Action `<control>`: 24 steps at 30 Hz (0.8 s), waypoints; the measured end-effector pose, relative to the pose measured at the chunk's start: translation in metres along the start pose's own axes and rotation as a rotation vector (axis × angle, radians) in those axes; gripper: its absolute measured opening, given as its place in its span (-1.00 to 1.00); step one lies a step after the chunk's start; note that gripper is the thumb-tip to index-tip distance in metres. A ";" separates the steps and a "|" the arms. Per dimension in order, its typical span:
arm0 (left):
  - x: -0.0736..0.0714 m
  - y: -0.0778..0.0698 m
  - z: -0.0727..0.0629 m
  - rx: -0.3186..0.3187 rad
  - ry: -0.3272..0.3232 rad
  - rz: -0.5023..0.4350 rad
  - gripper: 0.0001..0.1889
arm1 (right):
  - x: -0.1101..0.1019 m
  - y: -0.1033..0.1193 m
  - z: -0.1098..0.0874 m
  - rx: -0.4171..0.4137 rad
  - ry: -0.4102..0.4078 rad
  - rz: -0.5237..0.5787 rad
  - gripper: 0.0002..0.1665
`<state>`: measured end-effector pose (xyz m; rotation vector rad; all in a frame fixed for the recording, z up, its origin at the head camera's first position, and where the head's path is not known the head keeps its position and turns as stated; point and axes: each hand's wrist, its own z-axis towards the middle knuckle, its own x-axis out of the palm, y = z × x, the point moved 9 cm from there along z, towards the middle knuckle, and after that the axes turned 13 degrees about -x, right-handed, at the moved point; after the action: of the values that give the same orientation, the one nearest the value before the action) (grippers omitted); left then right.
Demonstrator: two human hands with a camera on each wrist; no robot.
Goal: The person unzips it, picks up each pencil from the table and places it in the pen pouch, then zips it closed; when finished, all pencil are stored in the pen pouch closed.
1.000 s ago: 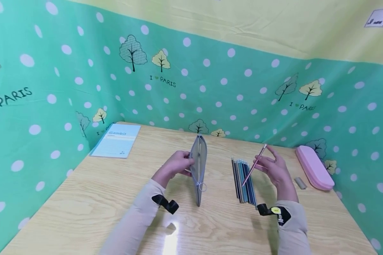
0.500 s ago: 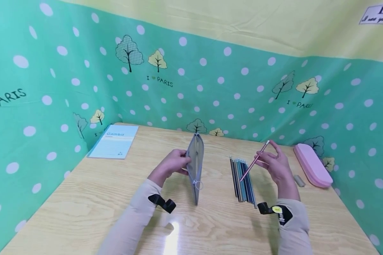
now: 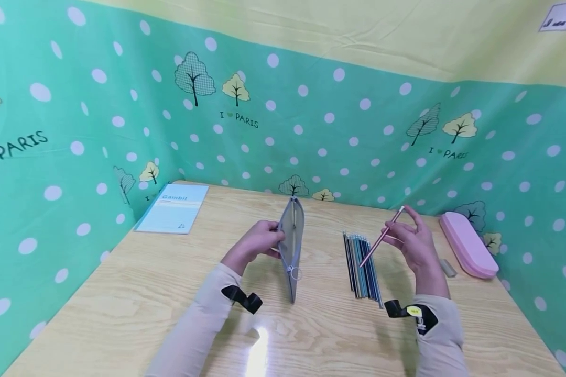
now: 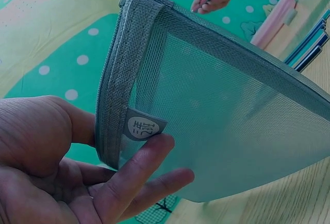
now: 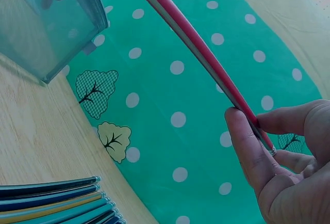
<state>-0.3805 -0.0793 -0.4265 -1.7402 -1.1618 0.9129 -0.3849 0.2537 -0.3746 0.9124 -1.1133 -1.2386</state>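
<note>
My left hand holds a grey mesh zipper pouch upright on the table, its zipped mouth parted at the top. In the left wrist view the thumb is at the zipper edge and the fingers lie on the mesh beside a small label. My right hand pinches a red pencil near its eraser end, between thumb and fingers. The pencil slants down to the left, overlapping a row of dark, blue and teal pencils on the table in the head view.
A pink pencil case lies at the right, with a grey eraser next to it. A light blue notebook lies at the back left. Polka-dot cloth hangs behind the wooden table.
My right hand has shifted slightly up and to the right with the red pencil. The left hand and the pouch stay nearly in place.
</note>
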 end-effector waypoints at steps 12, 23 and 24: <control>0.000 -0.001 0.001 -0.002 -0.005 0.006 -0.53 | 0.006 0.001 -0.001 0.008 0.010 -0.012 0.01; 0.001 0.000 0.000 -0.005 -0.002 0.018 -0.56 | 0.010 0.002 -0.001 0.006 0.021 0.009 0.02; 0.001 0.000 -0.001 -0.005 -0.002 0.016 -0.56 | 0.010 0.002 -0.001 0.006 0.023 0.004 0.02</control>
<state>-0.3795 -0.0781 -0.4265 -1.7554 -1.1530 0.9222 -0.3835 0.2443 -0.3718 0.9259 -1.1005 -1.2195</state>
